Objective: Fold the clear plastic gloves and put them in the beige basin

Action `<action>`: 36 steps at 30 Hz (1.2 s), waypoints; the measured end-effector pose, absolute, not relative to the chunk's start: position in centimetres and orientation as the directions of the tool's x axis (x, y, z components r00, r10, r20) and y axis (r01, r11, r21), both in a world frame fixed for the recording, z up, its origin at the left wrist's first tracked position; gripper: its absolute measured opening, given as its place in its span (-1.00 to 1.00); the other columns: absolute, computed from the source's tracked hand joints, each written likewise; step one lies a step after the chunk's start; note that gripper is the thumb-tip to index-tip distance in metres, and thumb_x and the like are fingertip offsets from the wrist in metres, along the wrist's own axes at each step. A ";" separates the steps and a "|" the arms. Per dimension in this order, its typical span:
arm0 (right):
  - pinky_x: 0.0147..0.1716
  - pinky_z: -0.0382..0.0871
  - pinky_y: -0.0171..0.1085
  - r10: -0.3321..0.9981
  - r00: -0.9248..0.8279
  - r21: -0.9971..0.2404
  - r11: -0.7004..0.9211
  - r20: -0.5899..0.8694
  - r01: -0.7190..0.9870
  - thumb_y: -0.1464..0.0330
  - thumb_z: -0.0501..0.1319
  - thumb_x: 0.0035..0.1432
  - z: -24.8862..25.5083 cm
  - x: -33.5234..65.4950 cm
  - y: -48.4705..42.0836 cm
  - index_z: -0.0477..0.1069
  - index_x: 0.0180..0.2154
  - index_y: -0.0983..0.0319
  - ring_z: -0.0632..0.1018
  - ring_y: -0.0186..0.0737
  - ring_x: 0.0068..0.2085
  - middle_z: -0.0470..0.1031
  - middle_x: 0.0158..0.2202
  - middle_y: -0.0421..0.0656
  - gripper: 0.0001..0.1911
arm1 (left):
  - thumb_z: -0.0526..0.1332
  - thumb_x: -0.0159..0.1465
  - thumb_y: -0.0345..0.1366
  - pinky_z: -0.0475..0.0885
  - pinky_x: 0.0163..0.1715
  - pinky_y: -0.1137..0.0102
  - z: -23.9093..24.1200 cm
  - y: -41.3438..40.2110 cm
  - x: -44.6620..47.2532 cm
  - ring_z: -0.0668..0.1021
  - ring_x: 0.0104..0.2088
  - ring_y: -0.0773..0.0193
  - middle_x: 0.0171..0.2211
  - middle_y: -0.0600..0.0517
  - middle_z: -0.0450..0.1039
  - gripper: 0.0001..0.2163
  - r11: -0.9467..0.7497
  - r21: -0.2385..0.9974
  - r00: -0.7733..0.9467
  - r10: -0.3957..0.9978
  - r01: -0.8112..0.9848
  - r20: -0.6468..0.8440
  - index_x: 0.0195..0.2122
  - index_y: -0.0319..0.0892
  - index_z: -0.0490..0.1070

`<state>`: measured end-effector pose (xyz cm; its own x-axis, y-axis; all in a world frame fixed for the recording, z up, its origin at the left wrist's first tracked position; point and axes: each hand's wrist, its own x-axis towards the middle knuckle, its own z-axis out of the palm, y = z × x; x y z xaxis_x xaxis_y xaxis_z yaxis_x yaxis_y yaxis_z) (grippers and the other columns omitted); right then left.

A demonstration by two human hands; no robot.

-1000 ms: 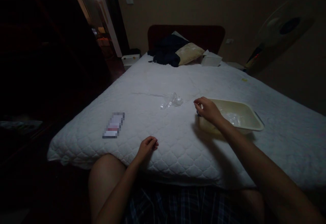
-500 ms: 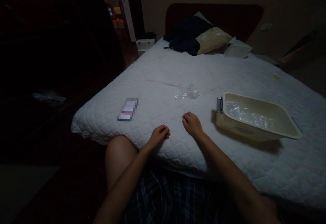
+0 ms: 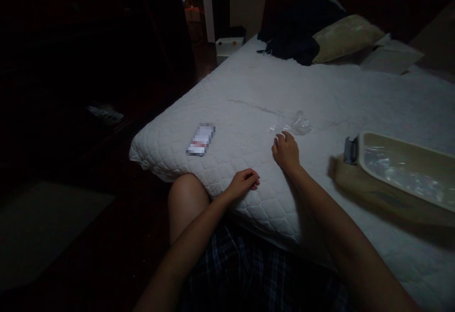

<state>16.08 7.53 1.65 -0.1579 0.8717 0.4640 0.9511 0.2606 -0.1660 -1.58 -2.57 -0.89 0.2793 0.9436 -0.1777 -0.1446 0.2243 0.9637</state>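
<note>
My left hand (image 3: pixel 243 183) rests on the near edge of the white quilted mattress (image 3: pixel 249 94), fingers curled in with nothing seen in them. Farther in, my right hand (image 3: pixel 286 151) lies knuckles up with its fingers bent; the fingertips are just short of a crumpled clear plastic wrapper (image 3: pixel 295 124). A beige plastic basin (image 3: pixel 377 196) stands to the right with clear plastic (image 3: pixel 401 170) inside it. A small grey object (image 3: pixel 351 150) sits at the basin's left end.
A small flat rectangular item (image 3: pixel 201 139) lies near the mattress's left corner. Dark clothing (image 3: pixel 295 32), a tan pillow (image 3: pixel 344 37) and a pale box (image 3: pixel 391 56) are at the head of the bed. Dark floor lies to the left; my bare knee (image 3: pixel 186 198) touches the mattress.
My right hand has left the basin's end, drawn back beside my left hand, then moved forward to the clear wrapper. The view has swung left and down. My left hand has stayed put.
</note>
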 end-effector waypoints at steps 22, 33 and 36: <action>-0.22 0.18 -0.12 0.890 -0.113 -0.210 0.225 0.443 0.951 0.41 -0.01 0.12 -0.3 15.8 4.0 0.40 -0.24 0.32 0.34 -0.06 -0.25 0.37 -0.30 0.06 -0.74 | 0.20 0.07 -0.14 0.36 -0.52 0.48 -0.8 -2.4 -1.7 0.42 -0.60 0.46 -0.54 0.07 0.38 -0.75 0.258 0.953 0.295 0.934 -0.158 -0.204 -0.47 -0.26 0.33; -0.17 0.35 -0.18 0.994 -0.064 -0.733 -0.110 -0.091 -0.671 0.41 0.24 -0.18 1.2 18.5 -0.3 0.40 -0.46 0.17 0.45 -0.30 -0.39 0.40 -0.51 -0.26 -0.89 | 0.23 0.03 -0.12 0.36 -0.56 0.47 -0.1 -1.8 -1.9 0.48 -0.57 0.37 -0.53 0.03 0.40 -0.73 0.297 0.925 0.276 0.934 -0.239 -0.228 -0.46 -0.27 0.31; -0.29 0.41 -0.26 0.973 -0.222 -0.593 -0.212 -0.057 -0.776 0.43 0.20 -0.24 1.4 19.5 -1.1 0.33 -0.57 0.20 0.41 -0.38 -0.51 0.32 -0.63 -0.29 -0.94 | 0.27 0.01 -0.14 0.37 -0.53 0.46 0.3 -1.8 -2.1 0.50 -0.52 0.34 -0.49 0.00 0.43 -0.72 0.322 0.913 0.300 0.922 -0.250 -0.243 -0.42 -0.27 0.33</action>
